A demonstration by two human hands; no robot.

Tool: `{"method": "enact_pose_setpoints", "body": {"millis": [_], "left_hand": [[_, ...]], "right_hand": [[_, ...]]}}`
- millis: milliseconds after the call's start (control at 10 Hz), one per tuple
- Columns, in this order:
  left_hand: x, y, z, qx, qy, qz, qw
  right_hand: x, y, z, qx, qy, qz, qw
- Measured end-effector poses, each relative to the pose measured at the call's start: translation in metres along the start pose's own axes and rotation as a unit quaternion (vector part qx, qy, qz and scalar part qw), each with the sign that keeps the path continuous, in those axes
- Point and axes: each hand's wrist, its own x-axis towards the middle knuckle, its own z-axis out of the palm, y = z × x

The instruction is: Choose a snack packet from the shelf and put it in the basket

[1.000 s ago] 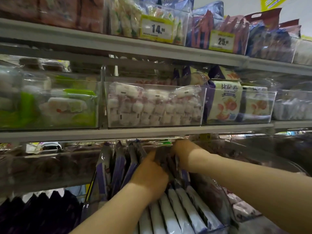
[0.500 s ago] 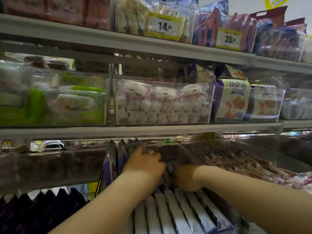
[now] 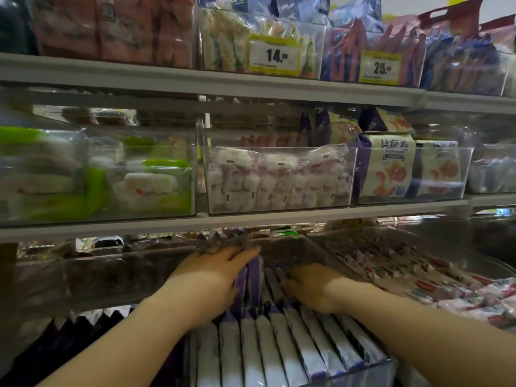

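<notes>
The left hand (image 3: 212, 272) lies just below the centre of the frame, its fingers (image 3: 245, 251) stretched flat across the tops of upright purple packets. The thumb is hidden, so all that shows is the hand pressing on them, with nothing clamped. To its right and apart from it, the right hand (image 3: 310, 289) shows its back, with the fingers tucked down among the same row. I cannot tell whether it grips anything.

The snack packets (image 3: 268, 347), purple and white, stand on edge in a tight row. They fill a clear bin (image 3: 363, 371) on the lowest shelf, at lower centre. Just beside it at lower right, small red-and-white sachets (image 3: 418, 277) lie loose in another clear bin.

Above the grey shelf edge (image 3: 279, 219) stands a bin of pink-white sweets (image 3: 279, 180). Green-wrapped packs (image 3: 95, 188) sit at middle left and orange-printed bags (image 3: 388, 169) at middle right. On the top shelf hang yellow price tags reading 14 (image 3: 275, 55) and 25 (image 3: 381, 69).
</notes>
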Motion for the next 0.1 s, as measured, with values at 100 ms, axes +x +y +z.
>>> {"method": "enact_pose_setpoints", "body": {"millis": [100], "left_hand": [[-0.0127,-0.0094,-0.0086,-0.015,0.02,-0.012,1.0]], "right_hand": [[-0.0176,-0.0091,0.0086,0.093,0.085,-0.089,0.988]]}}
